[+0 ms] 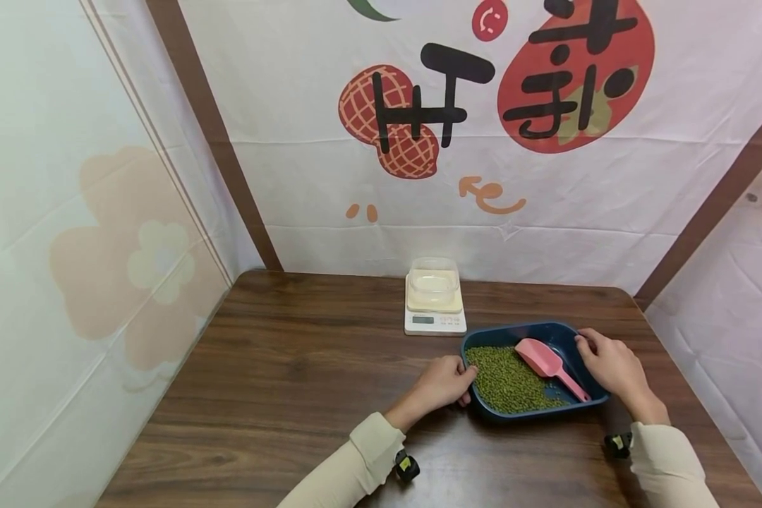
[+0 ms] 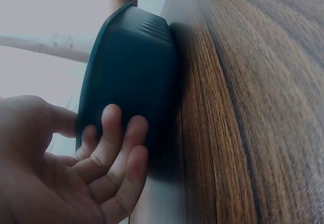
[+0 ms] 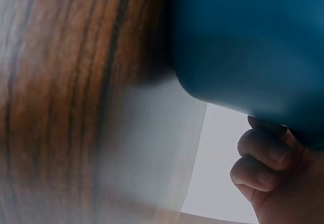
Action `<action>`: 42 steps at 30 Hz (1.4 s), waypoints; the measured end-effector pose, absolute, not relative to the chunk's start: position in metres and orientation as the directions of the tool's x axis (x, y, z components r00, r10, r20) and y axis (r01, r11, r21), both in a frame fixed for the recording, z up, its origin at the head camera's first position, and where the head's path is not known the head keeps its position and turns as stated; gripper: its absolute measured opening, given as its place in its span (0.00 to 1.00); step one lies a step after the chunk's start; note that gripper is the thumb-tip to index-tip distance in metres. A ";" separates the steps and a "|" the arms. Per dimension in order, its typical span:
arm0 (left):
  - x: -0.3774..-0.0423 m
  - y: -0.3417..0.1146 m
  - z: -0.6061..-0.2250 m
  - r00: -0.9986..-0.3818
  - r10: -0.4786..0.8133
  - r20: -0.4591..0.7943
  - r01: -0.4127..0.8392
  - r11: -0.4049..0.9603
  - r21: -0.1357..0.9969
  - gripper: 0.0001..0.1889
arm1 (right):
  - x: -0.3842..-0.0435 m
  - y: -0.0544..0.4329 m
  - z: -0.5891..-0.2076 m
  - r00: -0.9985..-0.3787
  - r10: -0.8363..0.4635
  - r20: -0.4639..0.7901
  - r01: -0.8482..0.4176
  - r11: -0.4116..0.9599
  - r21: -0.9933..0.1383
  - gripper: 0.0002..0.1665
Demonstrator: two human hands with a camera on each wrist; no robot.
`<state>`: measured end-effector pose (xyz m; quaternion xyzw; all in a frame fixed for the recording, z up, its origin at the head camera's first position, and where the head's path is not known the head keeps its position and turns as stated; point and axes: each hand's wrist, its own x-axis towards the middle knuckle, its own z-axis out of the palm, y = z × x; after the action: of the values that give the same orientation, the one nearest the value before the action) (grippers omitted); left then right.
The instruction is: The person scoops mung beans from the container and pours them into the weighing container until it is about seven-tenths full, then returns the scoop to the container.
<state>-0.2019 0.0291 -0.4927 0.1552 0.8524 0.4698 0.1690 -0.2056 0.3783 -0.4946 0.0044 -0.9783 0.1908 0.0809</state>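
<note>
A dark blue tray with rounded corners holds green mung beans, heaped toward its left side. On the beans and the tray floor lies a pink scoop, its handle toward the front right corner. My left hand grips the tray's left rim, thumb at the edge and fingers against the outer wall, as the left wrist view shows. At the right end my right hand pinches the rim, with curled fingers below it in the right wrist view.
Behind the tray, a white kitchen scale stands near the table's back edge with a clear plastic container on it. The brown wooden table meets a printed cloth at the back and hanging cloths on both sides.
</note>
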 end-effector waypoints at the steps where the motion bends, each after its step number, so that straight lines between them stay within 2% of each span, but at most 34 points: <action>1: -0.202 0.029 -0.493 -0.894 0.425 -0.142 0.109 0.513 0.852 0.20 | -0.205 0.378 -0.495 -0.986 0.023 0.163 -0.040 0.928 -0.372 0.24; 26: -0.204 0.022 -0.491 -0.904 0.405 -0.135 0.103 0.513 0.852 0.19 | -0.200 0.371 -0.498 -0.985 0.046 0.167 -0.024 0.917 -0.397 0.24; 42: -0.212 0.013 -0.503 -0.902 0.402 -0.154 0.086 0.519 0.850 0.16 | -0.194 0.355 -0.499 -0.981 0.070 0.182 -0.013 0.908 -0.418 0.24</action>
<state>-0.2116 0.0134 -0.5031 0.1428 0.8550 0.4692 0.1685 -0.1940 0.3553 -0.4993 -0.0148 -0.9719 0.2137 0.0971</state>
